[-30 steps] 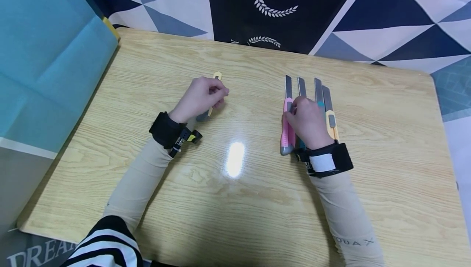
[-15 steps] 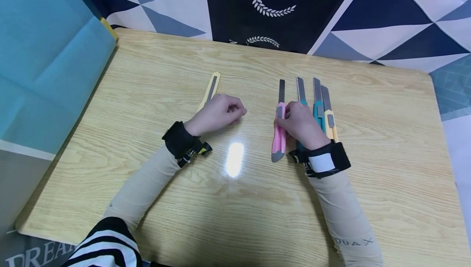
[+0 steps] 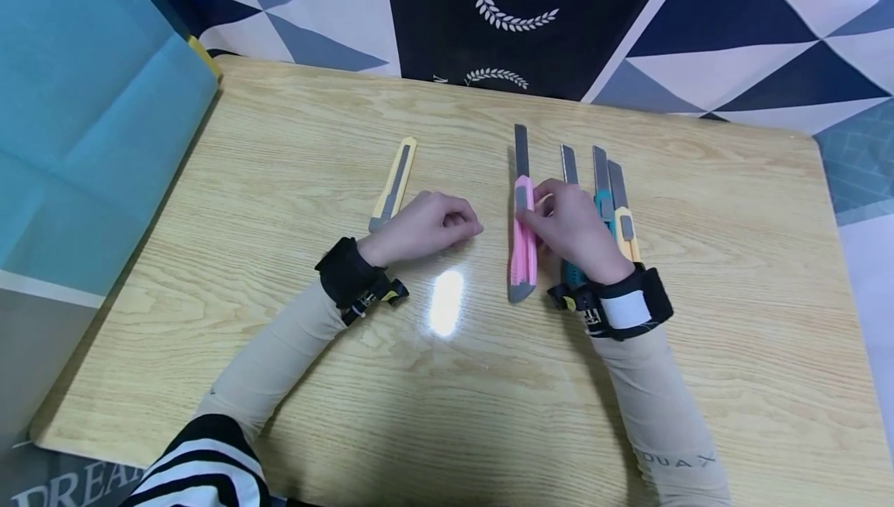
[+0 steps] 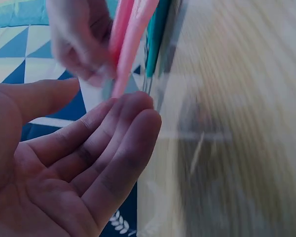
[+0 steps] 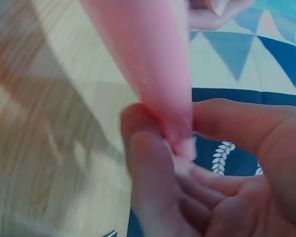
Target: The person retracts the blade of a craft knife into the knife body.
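My right hand pinches a pink utility knife by its handle, thumb on one side and fingers on the other, the long blade pointing away from me. In the right wrist view the pink knife sits between the thumb and fingertips. My left hand is held over the table with loosely bent fingers. Its palm shows bare in the left wrist view. Just behind it a yellow utility knife, blade retracted, lies on the table.
Under and beside my right hand lie a teal knife, another teal knife and a yellow knife, all with blades out. The wooden table ends at a patterned cloth; a blue covering stands left.
The right hand has drawn the pink knife leftward, away from the row, and raised it. The left hand has moved right and nearer me, away from the yellow knife, uncovering it.
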Tool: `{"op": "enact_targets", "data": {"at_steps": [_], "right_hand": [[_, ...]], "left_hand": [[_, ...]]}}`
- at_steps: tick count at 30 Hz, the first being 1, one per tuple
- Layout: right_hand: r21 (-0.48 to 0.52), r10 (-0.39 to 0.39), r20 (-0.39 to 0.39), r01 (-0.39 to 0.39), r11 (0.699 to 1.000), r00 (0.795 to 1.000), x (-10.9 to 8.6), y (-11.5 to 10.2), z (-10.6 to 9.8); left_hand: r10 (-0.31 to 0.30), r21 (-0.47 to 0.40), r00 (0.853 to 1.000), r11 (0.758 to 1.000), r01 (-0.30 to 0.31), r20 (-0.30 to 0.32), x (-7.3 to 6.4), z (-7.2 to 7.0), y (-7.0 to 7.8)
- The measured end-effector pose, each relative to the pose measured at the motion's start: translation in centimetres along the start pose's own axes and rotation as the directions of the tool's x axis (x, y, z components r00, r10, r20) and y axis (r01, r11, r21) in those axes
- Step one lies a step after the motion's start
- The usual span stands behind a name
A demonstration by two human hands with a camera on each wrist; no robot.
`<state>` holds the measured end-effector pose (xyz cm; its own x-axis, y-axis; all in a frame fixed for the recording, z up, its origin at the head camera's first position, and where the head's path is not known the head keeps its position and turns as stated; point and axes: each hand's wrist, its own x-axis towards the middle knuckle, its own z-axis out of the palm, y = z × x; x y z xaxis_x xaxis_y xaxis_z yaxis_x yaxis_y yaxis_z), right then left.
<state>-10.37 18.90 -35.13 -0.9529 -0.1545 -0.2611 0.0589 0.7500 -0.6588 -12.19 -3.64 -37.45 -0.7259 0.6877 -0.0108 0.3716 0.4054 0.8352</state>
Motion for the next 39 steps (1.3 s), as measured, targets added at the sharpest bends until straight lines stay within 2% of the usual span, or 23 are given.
{"op": "enact_targets", "data": {"at_steps": [3, 7, 9, 12, 17, 21, 28, 34, 36, 39], "right_hand": [[0.066, -0.109, -0.086, 0.115, 0.991, 0.99, -0.2, -0.4, -0.2], [0.147, -0.251, -0.218, 0.286, 0.947, 0.943, -0.5, -0.8, -0.2], [0.182, -0.287, -0.26, 0.338, 0.923, 0.922, -0.7, -1.0, -0.4], [0.231, -0.314, -0.297, 0.387, 0.893, 0.902, -1.2, -1.9, -0.7], [0.284, -0.33, -0.31, 0.418, 0.863, 0.892, -2.2, -3.6, -1.3], [0.316, -0.32, -0.317, 0.417, 0.852, 0.893, -2.1, -3.3, -1.3], [0.336, -0.324, -0.353, 0.443, 0.831, 0.877, -1.2, -1.6, -1.0], [0.325, -0.349, -0.386, 0.48, 0.815, 0.854, -2.2, -3.1, -1.7], [0.313, -0.35, -0.388, 0.479, 0.82, 0.853, -2.4, -3.3, -1.7], [0.264, -0.338, -0.399, 0.46, 0.848, 0.852, -2.0, -2.6, -1.6]], "left_hand": [[0.005, -0.062, 0.999, 0.998, -0.003, 0.035, 0.1, 0.6, 0.3], [0.012, -0.137, 0.997, 0.991, -0.001, 0.082, 0.2, 1.1, 0.5], [0.005, -0.154, 0.996, 0.988, 0.009, 0.093, 0.2, 1.3, 0.5], [-0.01, -0.205, 0.995, 0.978, 0.032, 0.104, 0.3, 1.4, 0.4], [-0.026, -0.327, 0.989, 0.942, 0.073, 0.145, 0.3, 1.7, 0.1], [-0.03, -0.367, 0.987, 0.926, 0.086, 0.155, 0.4, 1.8, -0.1], [-0.017, -0.356, 0.993, 0.933, 0.056, 0.113, 0.3, 2.1, -0.1], [0.007, -0.355, 0.997, 0.934, 0.022, 0.079, 0.3, 2.4, 0.0], [0.013, -0.349, 0.998, 0.937, 0.012, 0.068, 0.3, 2.6, 0.0], [0.021, -0.321, 0.999, 0.947, -0.004, 0.05, 0.3, 2.8, -0.2]]}}
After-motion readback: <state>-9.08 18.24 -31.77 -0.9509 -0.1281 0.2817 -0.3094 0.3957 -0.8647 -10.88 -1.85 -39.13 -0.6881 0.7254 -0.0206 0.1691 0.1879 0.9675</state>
